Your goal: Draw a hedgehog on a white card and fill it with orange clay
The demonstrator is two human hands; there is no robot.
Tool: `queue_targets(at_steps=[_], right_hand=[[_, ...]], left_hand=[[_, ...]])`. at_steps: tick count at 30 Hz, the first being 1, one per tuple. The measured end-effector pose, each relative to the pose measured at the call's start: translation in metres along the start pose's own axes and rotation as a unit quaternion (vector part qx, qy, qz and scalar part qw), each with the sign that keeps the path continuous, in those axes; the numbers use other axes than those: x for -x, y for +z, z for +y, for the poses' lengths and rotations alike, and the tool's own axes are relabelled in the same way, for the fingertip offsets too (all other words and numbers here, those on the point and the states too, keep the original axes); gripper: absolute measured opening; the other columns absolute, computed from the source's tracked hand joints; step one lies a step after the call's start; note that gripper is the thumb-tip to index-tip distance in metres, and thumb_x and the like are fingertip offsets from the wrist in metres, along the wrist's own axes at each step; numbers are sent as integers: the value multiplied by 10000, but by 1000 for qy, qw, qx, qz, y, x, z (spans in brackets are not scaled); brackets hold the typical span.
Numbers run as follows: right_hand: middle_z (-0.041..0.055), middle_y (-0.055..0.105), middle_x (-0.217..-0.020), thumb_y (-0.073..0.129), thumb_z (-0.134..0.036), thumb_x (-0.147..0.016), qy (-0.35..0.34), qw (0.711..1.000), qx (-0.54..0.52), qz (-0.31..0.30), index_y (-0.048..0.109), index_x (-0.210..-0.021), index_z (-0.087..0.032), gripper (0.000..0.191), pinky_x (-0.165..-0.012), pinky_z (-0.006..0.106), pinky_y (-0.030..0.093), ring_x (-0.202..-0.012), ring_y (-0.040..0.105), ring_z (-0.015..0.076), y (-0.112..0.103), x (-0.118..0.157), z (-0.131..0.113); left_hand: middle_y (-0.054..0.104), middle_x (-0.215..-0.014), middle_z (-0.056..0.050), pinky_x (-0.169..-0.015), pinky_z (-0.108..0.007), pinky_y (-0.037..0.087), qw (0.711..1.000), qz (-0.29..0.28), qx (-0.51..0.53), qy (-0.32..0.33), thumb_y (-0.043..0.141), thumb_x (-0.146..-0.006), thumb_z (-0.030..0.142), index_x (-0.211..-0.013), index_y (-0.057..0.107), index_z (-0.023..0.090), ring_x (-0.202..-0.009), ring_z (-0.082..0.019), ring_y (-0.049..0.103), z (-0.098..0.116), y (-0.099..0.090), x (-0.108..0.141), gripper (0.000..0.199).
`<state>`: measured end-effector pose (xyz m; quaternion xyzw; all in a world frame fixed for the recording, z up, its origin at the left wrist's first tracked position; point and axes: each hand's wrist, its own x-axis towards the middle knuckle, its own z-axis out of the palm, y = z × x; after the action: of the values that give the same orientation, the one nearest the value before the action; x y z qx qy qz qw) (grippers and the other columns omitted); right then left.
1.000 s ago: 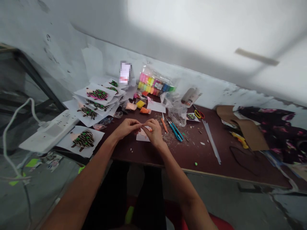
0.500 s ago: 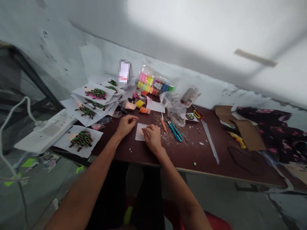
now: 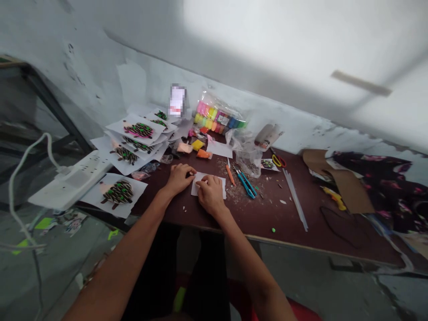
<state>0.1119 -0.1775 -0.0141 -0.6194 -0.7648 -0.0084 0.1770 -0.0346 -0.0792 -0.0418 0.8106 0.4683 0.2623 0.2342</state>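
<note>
A small white paper [image 3: 219, 182] lies on the dark red table in front of me. My right hand [image 3: 209, 191] rests over its middle, fingers bent together, and hides whatever lies beneath them. Just left of the paper is my left hand [image 3: 180, 178], its fingers curled and closed near the paper's edge. Whether something small sits between the fingertips of either hand is too small to tell. Behind the hands lie packets of peach clay [image 3: 184, 147], yellow clay [image 3: 198, 145] and orange clay [image 3: 204, 154].
Papers with hedgehog figures [image 3: 138, 129] are stacked at the left, beside a white power strip [image 3: 67, 183]. Right of my hands are an orange tool [image 3: 230, 175], teal cutters [image 3: 246, 183], scissors [image 3: 278, 160], clear sticks [image 3: 296, 200] and a yellow glue gun [image 3: 335, 198].
The view has shifted slightly, moving the table items a little to the right. My left hand's fingers have curled downward, and my right hand has shifted slightly over the paper.
</note>
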Motion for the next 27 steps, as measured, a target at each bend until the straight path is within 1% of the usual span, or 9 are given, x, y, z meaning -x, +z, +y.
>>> queue_targets(at_steps=[9,15,20,24,27], right_hand=[[113,600,-1110,556,-184,-883,-38,997,64,-28,682,-1101,-200,252,-878,400,340,-993,455,264,-4,0,-7],[136,599,-1072,518,-210,-920,-52,992,104,-51,693,-1100,-179,253,-878,417,342,-1001,457,279,-11,-1,-11],[146,593,-1086,492,-204,-936,-54,992,98,-54,679,-1165,-181,297,-874,429,339,-994,446,284,-13,3,-9],[126,597,-1102,490,-201,-937,-55,992,103,-55,658,-1212,-192,322,-888,411,327,-990,443,266,-12,7,-5],[116,601,-1139,521,-199,-916,-46,993,99,-53,676,-1183,-191,309,-914,396,315,-1019,442,259,-14,10,-3]], left_hand=[[719,-999,-49,-902,-428,328,1000,-14,-8,4,571,-830,281,-892,745,252,-1011,-271,547,-2,1,-1,188],[714,-1002,-56,-906,-436,330,1000,-19,-9,7,570,-837,289,-898,750,247,-1001,-273,552,-1,0,0,195],[713,-1003,-60,-910,-439,332,1000,-22,-13,11,570,-844,292,-904,754,245,-1008,-275,552,-1,0,-1,199],[721,-1001,-43,-904,-421,342,1000,-17,-19,8,577,-845,282,-889,751,257,-1002,-260,557,-1,0,-1,181],[722,-990,-40,-894,-416,346,1000,-11,-23,7,587,-847,277,-884,751,262,-996,-258,560,-1,1,-1,169]])
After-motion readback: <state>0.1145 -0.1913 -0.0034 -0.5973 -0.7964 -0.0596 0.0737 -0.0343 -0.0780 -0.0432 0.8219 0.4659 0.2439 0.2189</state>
